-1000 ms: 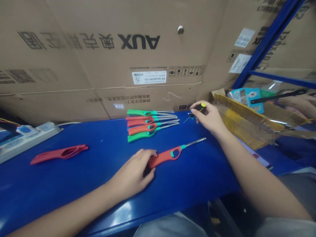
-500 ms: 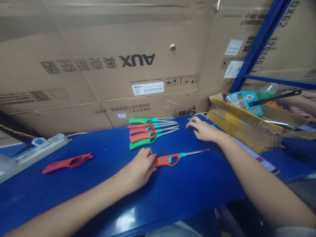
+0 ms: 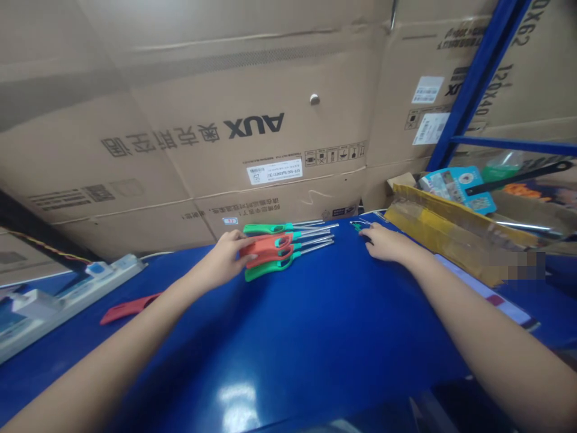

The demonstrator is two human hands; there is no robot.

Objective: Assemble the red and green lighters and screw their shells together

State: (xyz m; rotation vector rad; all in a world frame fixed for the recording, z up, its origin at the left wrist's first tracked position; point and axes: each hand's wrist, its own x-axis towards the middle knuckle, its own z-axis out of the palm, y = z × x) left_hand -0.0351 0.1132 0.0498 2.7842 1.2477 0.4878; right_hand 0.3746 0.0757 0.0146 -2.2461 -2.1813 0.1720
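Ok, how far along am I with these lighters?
Done: lighters lie stacked, a green lighter nearest you. In hand: your left hand is on an orange lighter at the pile. Left: a red lighter casing by the power strip, and a small green piece at your right hand.

Looks like a small assembly workshop or stockroom, tbh: stacked cardboard cartons (image 3: 180, 78) at 12 o'clock, blue steel racking (image 3: 478, 78) at 1, long blue workbench (image 3: 315, 337) at 6.
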